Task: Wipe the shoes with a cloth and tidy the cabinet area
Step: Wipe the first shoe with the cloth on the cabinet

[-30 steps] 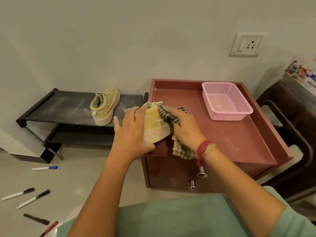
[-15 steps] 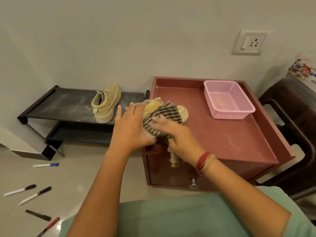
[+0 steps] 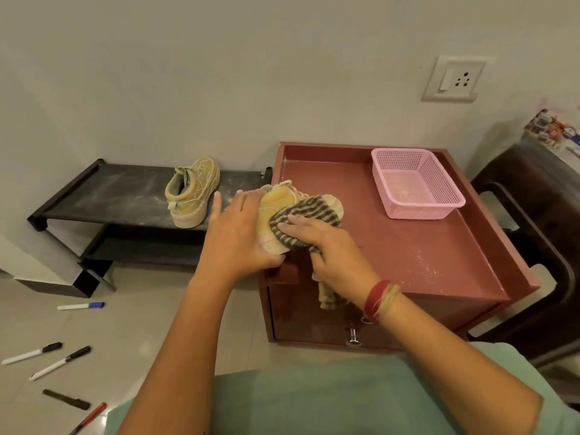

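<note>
The yellow sneaker [image 3: 279,199] sits at the front-left corner edge of the cabinet [image 3: 408,252]. The left hand [image 3: 241,237] grasps it, fingers on top and thumb beneath. The right hand [image 3: 332,249] grasps the striped cloth [image 3: 307,211], its fingers pressing it onto the sneaker. Open cabinet top lies right of the fingers — the pink basket [image 3: 398,151] stands well apart, back-right.

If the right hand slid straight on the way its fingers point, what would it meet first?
Most likely the left hand, which grips the shoe just past the cloth under the right hand. Depth is unclear.
</note>
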